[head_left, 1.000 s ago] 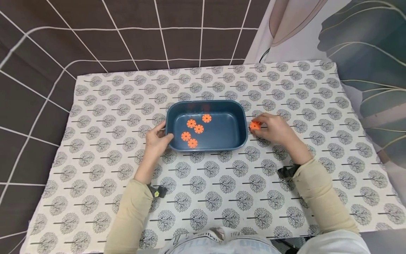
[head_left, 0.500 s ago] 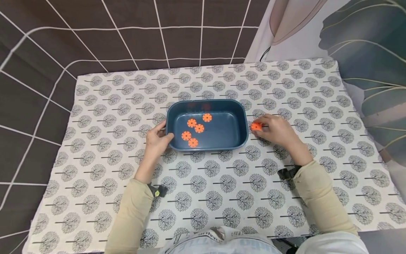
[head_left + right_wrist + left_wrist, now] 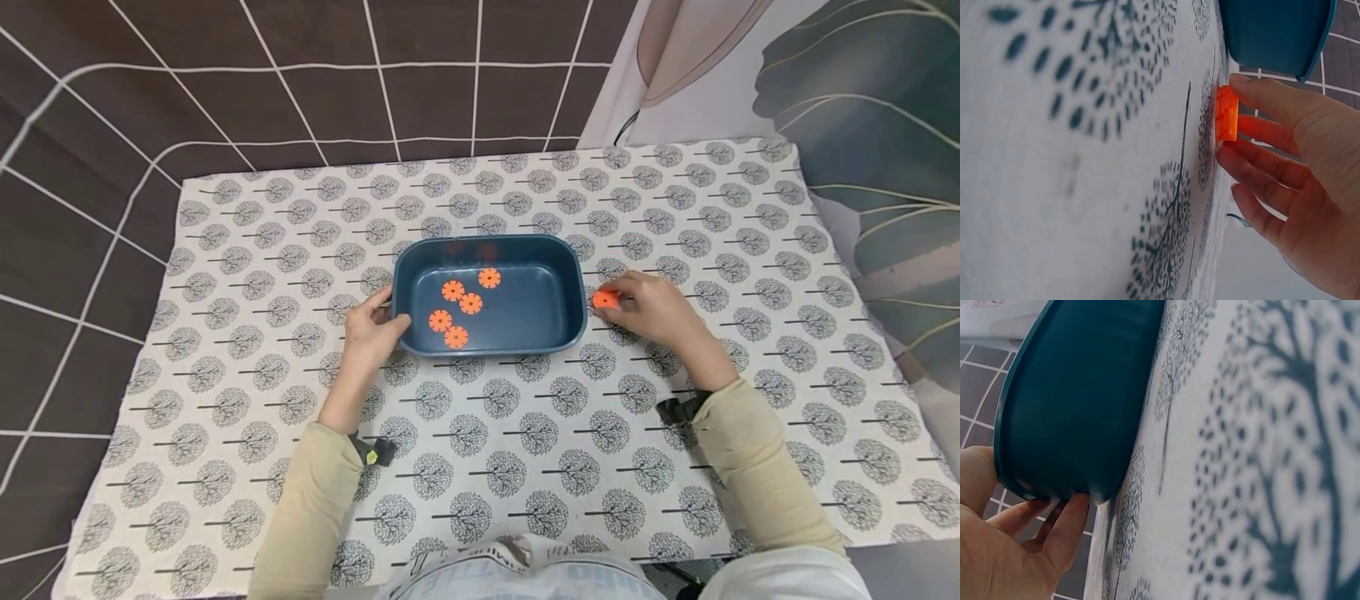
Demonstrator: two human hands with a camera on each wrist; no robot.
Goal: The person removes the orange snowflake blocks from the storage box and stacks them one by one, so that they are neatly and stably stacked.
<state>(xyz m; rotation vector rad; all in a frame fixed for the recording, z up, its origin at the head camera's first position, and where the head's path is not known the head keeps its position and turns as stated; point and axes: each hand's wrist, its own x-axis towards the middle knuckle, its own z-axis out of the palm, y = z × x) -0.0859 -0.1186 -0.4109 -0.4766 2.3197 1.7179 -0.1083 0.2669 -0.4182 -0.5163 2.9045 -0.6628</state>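
A dark blue rectangular plastic basin (image 3: 517, 312) stands on the tree-print cloth in the head view. My left hand (image 3: 369, 333) grips its left end, thumb over the rim and fingers against the outer wall; the left wrist view shows these fingers (image 3: 1067, 534) touching the wall. Several flat orange notched discs (image 3: 470, 303) lie on the basin floor toward the left. Just right of the basin, my right hand (image 3: 652, 307) pinches a small stack of orange notched discs (image 3: 1227, 114) between thumb and fingers. In the right wrist view the stack sits at the cloth surface, its layered edges showing.
The cloth (image 3: 510, 433) with grey tree prints covers the table. A dark curtain with white grid lines (image 3: 420, 100) hangs behind and at the left; a patterned curtain (image 3: 885, 167) hangs at the right.
The orange stack at my right fingertips has shifted and turned very slightly, its notched outline now less visible. My left hand and the basin keep their places.
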